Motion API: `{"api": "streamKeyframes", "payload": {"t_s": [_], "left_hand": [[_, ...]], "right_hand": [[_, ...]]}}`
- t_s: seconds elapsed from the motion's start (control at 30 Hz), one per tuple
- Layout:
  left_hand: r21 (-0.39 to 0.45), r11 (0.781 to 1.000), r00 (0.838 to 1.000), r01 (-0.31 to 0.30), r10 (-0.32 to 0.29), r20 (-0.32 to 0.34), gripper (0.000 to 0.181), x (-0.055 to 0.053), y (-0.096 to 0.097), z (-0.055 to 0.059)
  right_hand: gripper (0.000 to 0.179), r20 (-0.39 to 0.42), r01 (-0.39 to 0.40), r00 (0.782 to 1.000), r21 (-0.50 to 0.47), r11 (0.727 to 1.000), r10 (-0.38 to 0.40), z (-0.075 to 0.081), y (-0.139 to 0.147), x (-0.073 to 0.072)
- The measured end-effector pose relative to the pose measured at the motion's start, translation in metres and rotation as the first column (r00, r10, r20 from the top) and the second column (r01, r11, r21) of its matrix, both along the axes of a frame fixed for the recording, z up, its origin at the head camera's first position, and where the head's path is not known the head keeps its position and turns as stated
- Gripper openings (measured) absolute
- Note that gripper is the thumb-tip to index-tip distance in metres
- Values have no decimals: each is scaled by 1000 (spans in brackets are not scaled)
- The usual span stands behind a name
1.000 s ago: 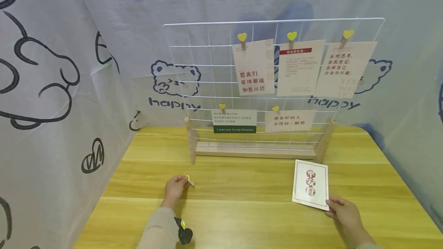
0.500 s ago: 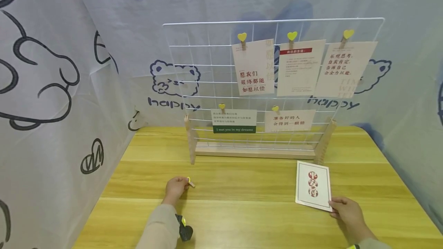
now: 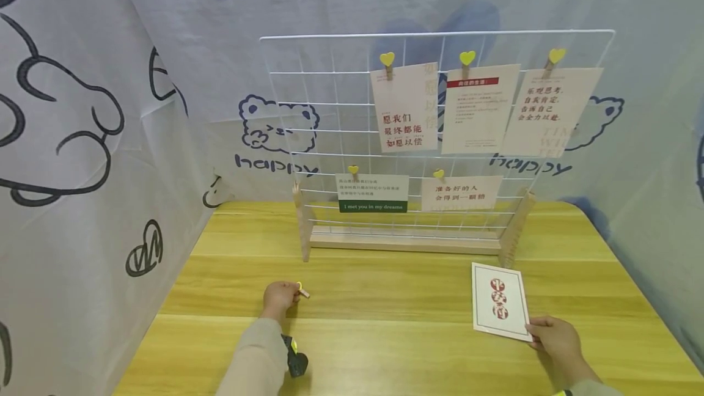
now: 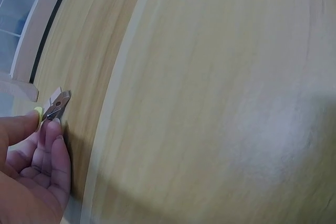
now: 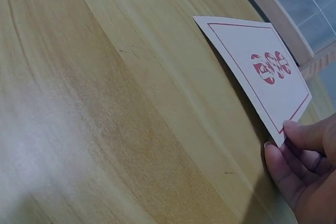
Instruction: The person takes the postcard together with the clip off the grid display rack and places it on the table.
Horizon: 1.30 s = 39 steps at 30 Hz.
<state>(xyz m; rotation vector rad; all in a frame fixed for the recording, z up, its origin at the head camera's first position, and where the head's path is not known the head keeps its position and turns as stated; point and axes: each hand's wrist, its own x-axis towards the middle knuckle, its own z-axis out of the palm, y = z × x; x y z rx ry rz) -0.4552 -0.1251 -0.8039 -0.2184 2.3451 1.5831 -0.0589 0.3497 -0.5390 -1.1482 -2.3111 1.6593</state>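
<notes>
My left hand (image 3: 280,298) pinches a small wooden clothespin (image 4: 59,103) with a yellow heart on it, low over the left part of the table. In the left wrist view the thumb presses the yellow end and the wooden tip points away from the hand. On the right, my right hand (image 3: 557,338) grips a white card (image 3: 499,304) by its lower right corner, thumb on top and fingers beneath. Three red round characters and a thin border are printed on the card (image 5: 262,72). It is held tilted just above the table, in front of the rack's right foot.
A white wire grid rack (image 3: 330,130) on a wooden base (image 3: 404,242) stands at the back of the table (image 3: 385,353). Several cards hang on it from yellow heart clothespins, among them a green-banded card (image 3: 373,193). Printed cloth (image 3: 181,109) encloses the table.
The right hand has moved the white card slightly right and toward me. My left hand and the clothespin have stayed nearly in place.
</notes>
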Motion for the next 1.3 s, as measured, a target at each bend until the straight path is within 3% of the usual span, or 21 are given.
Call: {"api": "streamKeyframes", "payload": {"t_s": [0.03, 0.07, 0.13, 0.2, 0.27, 0.3, 0.33, 0.4, 0.5, 0.53, 0.63, 0.7, 0.77, 0.9, 1.0, 1.1, 1.13, 1.17, 1.23, 1.3], "left_hand": [[7, 1000, 1000, 0, -1, 9, 33, -13, -4, -23], [19, 1000, 1000, -2, 2, 12, 35, -19, -6, -34], [19, 1000, 1000, -7, 7, 16, 35, -19, -6, -32], [13, 1000, 1000, -9, 8, 12, 31, -8, -3, -13], [15, 1000, 1000, 3, -2, -18, 26, 11, 2, 21], [15, 1000, 999, 12, -11, -30, 22, 30, 5, 57], [13, 1000, 999, 22, -22, -32, 21, 43, 8, 80], [54, 997, 995, 60, -55, -86, 20, 64, 11, 116], [34, 999, 997, 40, -38, -65, 19, 102, 23, 186], [18, 1000, 998, 21, -20, -54, 21, 106, 27, 193], [-41, 999, 1000, -18, 17, -13, 19, 137, 39, 252], [-28, 1000, 1000, -1, 0, -27, 19, 148, 40, 270], [-18, 1000, 1000, 18, -18, -19, 21, 153, 40, 280], [20, 1000, 999, 16, -17, 30, 27, 152, 40, 283], [27, 1000, 997, -6, 4, 73, 31, 146, 39, 274], [42, 999, 996, 2, -6, 92, 34, 134, 33, 254], [83, 996, 997, 27, -33, 71, 33, 126, 27, 239], [88, 995, 996, 39, -45, 71, 34, 123, 24, 233], [93, 994, 995, 59, -66, 73, 34, 121, 19, 230], [82, 995, 995, 65, -71, 72, 34, 127, 18, 239]], "right_hand": [[29, 8, 5, 1000, 10, 1000, -5, 1, -1, 0], [27, 14, 7, 1000, 18, 1000, -7, 1, -1, 0], [25, 25, 15, 1000, 38, 999, -16, 3, -3, 0], [23, 36, 23, 999, 47, 999, -24, 4, -3, -1], [23, 47, 23, 999, 57, 998, -25, 5, -4, -1], [23, 54, 25, 998, 61, 998, -28, 6, -4, -2], [23, 60, 29, 998, 59, 998, -33, 6, -4, -2], [23, 64, 41, 997, 50, 998, -44, 6, -4, -1], [23, 62, 56, 996, 37, 998, -58, 7, -3, -1], [24, 59, 62, 996, 33, 998, -64, 7, -3, -1], [25, 46, 85, 995, 24, 996, -86, 6, -4, -2], [25, 29, 103, 994, 7, 995, -103, 5, -5, -2], [24, 11, 118, 993, -18, 993, -117, 4, -5, -1], [25, -19, 114, 993, -60, 992, -116, 2, -3, 1], [29, -25, 107, 994, -82, 991, -109, 1, -1, 2], [34, -20, 94, 995, -104, 990, -97, 1, 1, 3], [35, -16, 89, 996, -111, 990, -91, 1, 1, 3], [36, -17, 79, 997, -120, 990, -81, 1, 2, 4], [37, -17, 69, 997, -136, 988, -72, 2, 2, 5], [37, -19, 55, 998, -145, 988, -58, 2, 2, 6]]}}
